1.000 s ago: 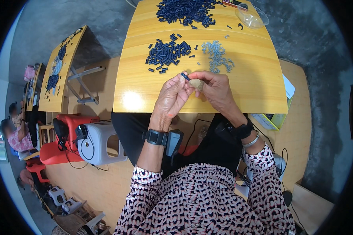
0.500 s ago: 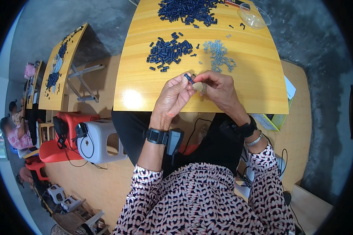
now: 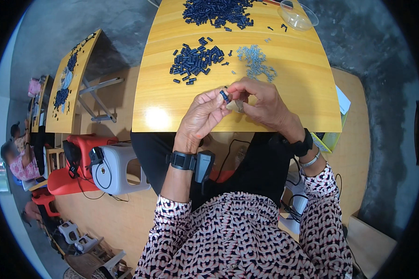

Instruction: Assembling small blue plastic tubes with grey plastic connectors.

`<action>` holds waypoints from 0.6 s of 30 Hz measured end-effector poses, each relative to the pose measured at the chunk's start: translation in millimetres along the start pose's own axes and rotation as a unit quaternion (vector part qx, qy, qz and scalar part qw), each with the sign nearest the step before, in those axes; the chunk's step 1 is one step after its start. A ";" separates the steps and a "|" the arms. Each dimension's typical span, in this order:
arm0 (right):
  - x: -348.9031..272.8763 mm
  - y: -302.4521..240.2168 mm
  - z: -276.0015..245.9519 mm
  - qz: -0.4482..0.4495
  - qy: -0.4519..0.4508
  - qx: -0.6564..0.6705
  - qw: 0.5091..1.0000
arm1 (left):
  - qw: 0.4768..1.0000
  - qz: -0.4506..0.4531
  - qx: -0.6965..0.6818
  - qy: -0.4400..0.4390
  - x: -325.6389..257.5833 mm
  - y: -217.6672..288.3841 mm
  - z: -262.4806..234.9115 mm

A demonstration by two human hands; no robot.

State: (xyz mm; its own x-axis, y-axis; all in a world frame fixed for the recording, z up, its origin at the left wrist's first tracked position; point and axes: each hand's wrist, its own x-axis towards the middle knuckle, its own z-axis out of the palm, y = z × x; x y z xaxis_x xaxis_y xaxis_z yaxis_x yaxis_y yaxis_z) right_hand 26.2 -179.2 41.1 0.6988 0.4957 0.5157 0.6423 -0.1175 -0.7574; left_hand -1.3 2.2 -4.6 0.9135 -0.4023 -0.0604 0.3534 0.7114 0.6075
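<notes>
My left hand (image 3: 201,118) pinches a small dark blue plastic piece (image 3: 225,96) between thumb and fingertips, just above the near edge of the yellow wooden table (image 3: 293,107). My right hand (image 3: 260,103) meets it from the right, fingers curled, with a small pale part partly hidden under them. Beyond the hands lie a pile of dark blue pieces (image 3: 195,59) and a small heap of pale grey-blue parts (image 3: 256,63). A larger spread of dark blue pieces (image 3: 216,10) lies at the table's far end.
A clear plastic bowl (image 3: 297,15) sits at the far right of the table. A white stool with a cable (image 3: 114,167) and a red one (image 3: 72,162) stand to my left. A second yellow table with dark pieces (image 3: 72,79) and other people are further left.
Both hands have stayed together over the table's near edge; the fingers shifted slightly and the dark blue piece now stands out more clearly at my left fingertips.
</notes>
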 end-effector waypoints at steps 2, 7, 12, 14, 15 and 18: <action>2.9 -3.0 -4.6 -0.003 -0.019 -0.008 1.000 | 1.000 -0.011 0.002 -0.002 -0.9 1.3 1.4; 7.7 2.8 -9.8 -0.039 -0.068 -0.021 0.997 | 1.000 -0.021 -0.003 -0.012 -2.0 3.1 0.3; 11.5 8.6 -14.2 -0.081 -0.155 -0.016 0.984 | 0.999 -0.018 -0.016 -0.039 -2.3 0.7 -4.4; 10.8 7.8 -14.8 -0.081 -0.158 -0.030 0.984 | 0.999 -0.020 -0.022 -0.042 -1.7 0.2 -4.9; 10.4 7.5 -15.0 -0.081 -0.161 -0.044 0.983 | 0.999 -0.020 -0.022 -0.042 -1.7 0.3 -4.4; 11.8 4.6 -13.4 -0.106 -0.144 -0.055 0.982 | 0.999 -0.023 -0.020 -0.031 -2.7 1.1 -3.1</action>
State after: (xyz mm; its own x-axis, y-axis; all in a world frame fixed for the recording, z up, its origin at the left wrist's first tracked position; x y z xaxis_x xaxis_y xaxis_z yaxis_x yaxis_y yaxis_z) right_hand 41.6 -185.4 49.1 0.4376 0.7401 0.5107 0.8049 -0.0692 -0.5894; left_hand -2.8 5.9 -6.2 0.8826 -0.4685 -0.0376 0.4030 0.7130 0.5737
